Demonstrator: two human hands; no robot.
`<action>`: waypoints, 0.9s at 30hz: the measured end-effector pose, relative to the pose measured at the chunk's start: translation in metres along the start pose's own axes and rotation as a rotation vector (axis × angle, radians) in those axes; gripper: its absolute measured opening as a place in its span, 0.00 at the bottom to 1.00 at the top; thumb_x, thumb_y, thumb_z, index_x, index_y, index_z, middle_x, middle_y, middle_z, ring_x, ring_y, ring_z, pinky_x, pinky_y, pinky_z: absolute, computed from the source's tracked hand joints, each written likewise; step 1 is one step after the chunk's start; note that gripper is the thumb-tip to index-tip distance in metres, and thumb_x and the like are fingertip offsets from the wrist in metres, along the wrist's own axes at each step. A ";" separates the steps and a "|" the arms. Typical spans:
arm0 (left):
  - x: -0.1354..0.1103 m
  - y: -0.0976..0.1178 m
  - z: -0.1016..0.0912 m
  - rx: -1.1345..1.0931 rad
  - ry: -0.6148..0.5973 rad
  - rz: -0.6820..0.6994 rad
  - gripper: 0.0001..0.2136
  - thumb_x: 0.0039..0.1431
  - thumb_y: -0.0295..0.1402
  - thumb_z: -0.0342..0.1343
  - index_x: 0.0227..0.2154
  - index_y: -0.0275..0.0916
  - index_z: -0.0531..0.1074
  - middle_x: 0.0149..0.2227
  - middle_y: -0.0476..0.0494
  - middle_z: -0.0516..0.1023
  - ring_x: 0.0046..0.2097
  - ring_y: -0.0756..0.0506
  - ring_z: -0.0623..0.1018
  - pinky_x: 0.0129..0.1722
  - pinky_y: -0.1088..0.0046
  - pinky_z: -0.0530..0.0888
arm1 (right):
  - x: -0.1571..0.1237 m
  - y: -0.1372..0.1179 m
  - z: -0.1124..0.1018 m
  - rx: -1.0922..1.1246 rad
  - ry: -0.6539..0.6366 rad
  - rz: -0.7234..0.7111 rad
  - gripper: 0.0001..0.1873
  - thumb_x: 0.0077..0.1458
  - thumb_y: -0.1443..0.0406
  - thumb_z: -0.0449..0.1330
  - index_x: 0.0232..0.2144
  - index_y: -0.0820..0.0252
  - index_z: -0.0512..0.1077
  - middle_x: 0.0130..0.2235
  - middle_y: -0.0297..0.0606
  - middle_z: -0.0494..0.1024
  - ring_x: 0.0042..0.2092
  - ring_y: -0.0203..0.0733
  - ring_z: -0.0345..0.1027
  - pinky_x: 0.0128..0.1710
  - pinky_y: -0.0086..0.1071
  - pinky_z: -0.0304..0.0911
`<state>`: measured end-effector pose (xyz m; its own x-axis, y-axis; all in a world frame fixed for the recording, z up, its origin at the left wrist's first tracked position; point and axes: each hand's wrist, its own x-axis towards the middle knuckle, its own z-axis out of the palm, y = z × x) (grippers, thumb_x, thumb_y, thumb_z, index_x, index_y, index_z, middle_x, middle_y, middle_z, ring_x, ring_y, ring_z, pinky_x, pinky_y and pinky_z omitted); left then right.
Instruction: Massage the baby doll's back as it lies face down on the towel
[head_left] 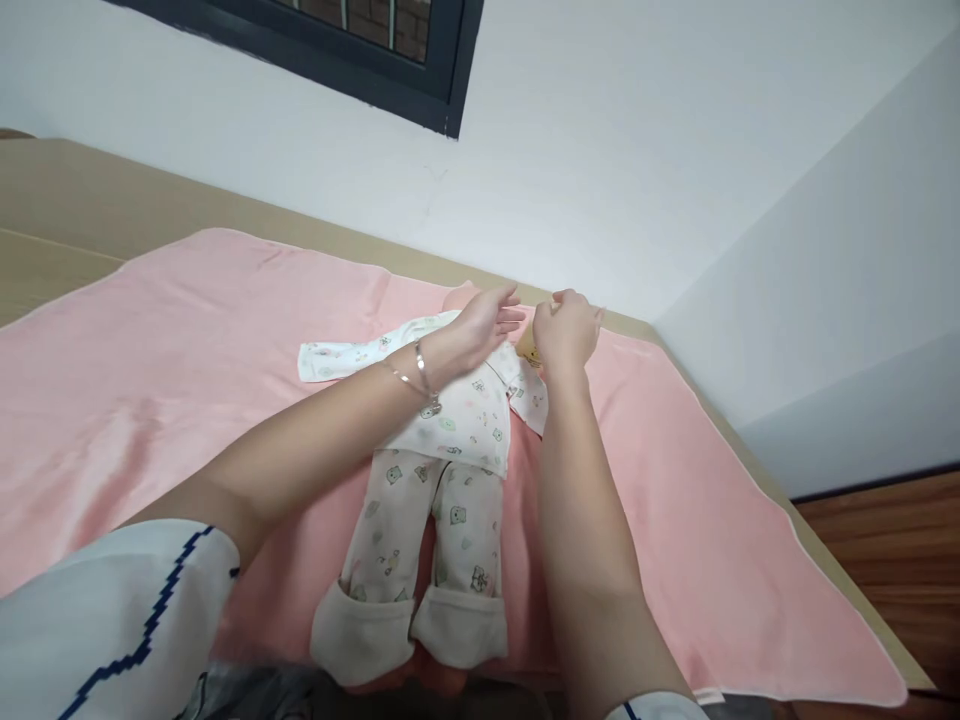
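Observation:
A doll in a white printed baby shirt [457, 410] and matching trousers [420, 540] with rolled cuffs lies face up on a pink blanket [150, 380]. My left hand [484, 322] reaches over the doll's neck area with fingers stretched out flat, and a bracelet is on its wrist. My right hand [566, 330] is beside it at the doll's collar, fingers curled in a pinch; what they hold is hidden. The doll's head is mostly covered by both hands.
The blanket covers a light wooden table [67, 210] that stands in a corner of white walls. A dark window frame [390, 70] is above. Brown wooden floor [892, 560] shows at the right, past the table's edge.

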<state>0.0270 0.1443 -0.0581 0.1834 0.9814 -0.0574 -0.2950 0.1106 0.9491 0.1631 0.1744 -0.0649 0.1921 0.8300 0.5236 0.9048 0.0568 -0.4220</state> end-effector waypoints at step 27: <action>-0.041 0.051 -0.025 -0.544 0.010 -0.230 0.28 0.69 0.39 0.42 0.70 0.40 0.62 0.67 0.35 0.72 0.71 0.40 0.71 0.72 0.61 0.67 | -0.009 -0.001 0.010 0.000 0.019 0.110 0.29 0.63 0.68 0.46 0.61 0.53 0.74 0.60 0.40 0.76 0.57 0.55 0.65 0.56 0.48 0.65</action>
<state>-0.0191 0.1137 -0.0154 0.2917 0.9238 -0.2478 -0.6876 0.3826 0.6171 0.1563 0.1723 -0.0765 0.2969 0.8209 0.4879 0.8780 -0.0338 -0.4774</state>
